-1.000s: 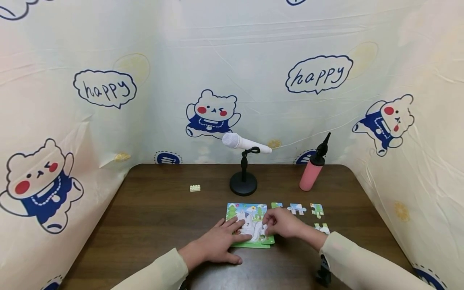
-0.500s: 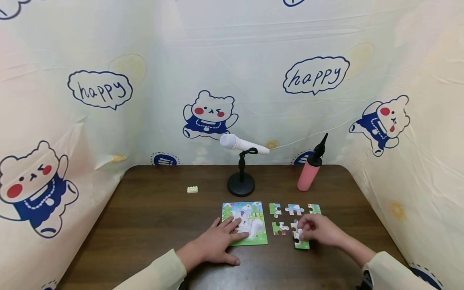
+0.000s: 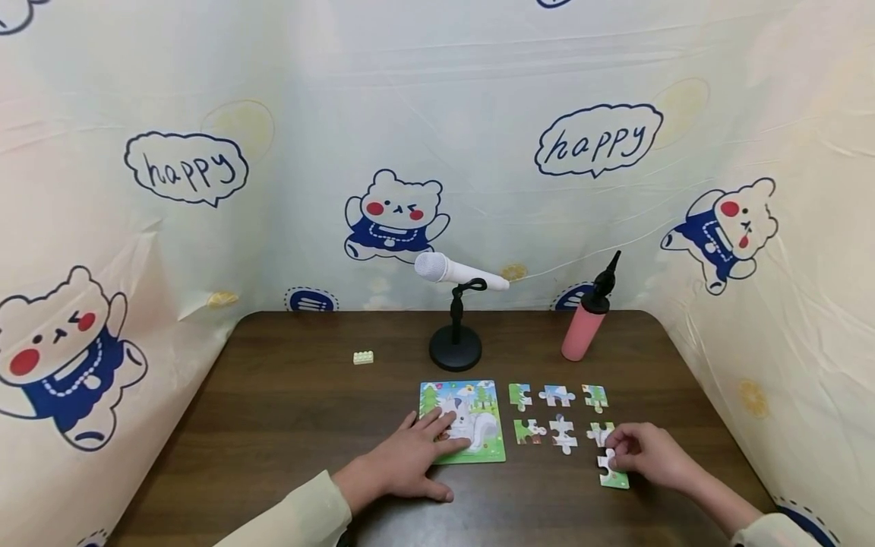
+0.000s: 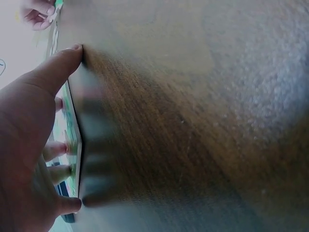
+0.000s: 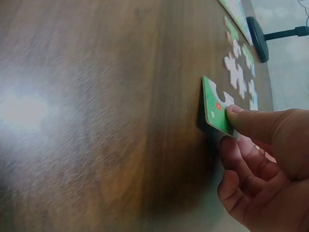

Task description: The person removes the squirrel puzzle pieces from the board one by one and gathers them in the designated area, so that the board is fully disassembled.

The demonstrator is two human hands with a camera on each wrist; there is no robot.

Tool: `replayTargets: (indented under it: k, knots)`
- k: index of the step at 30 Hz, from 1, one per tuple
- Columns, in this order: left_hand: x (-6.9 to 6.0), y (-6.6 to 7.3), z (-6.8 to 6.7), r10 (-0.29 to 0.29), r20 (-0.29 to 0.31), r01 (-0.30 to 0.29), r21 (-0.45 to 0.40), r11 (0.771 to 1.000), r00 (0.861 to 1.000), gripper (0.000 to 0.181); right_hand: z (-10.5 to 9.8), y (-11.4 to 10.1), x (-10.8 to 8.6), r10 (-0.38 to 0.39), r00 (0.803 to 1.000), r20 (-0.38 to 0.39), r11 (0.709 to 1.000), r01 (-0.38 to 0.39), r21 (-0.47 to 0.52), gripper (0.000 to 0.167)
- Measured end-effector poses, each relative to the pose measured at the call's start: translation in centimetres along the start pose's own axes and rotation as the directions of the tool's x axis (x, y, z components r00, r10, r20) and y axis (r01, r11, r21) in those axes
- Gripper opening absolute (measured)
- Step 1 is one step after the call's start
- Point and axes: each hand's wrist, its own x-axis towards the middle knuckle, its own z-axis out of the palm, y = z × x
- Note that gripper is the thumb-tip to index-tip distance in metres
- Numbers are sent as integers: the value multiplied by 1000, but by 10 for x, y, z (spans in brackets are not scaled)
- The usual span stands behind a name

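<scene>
My left hand (image 3: 410,456) lies with spread fingers on a square picture board (image 3: 487,447), which shows a white animal on green. In the left wrist view the thumb (image 4: 60,65) touches the table beside the board. Off to the right, my right hand (image 3: 649,454) pinches a green and white jigsaw piece (image 3: 618,479) between thumb and fingers. The right wrist view has this piece (image 5: 215,104) tilted, its edge just above or at the table. Several other jigsaw pieces (image 3: 563,433) lie in two rows between board and right hand; one piece (image 3: 599,433) is partly behind the fingertips.
Behind the board stands a white microphone (image 3: 465,272) on a black stand (image 3: 455,349). A pink hand pump (image 3: 584,333) with black nozzle is at the back right. One pale toy brick (image 3: 363,358) sits back left on the brown table (image 3: 287,425). Patterned cloth hangs around it.
My right hand has carried the jigsaw piece from the board's lower right corner rightward, past the rows, to below the rightmost pieces. My left hand has stayed on the board.
</scene>
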Motion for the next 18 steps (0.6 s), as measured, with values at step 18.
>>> replayTargets:
  k: [18]
  knots:
    - [-2,2,-1,45,-35,-44,24,999,998,79,3,3,1,70,998,-2,993,-69,-99,17]
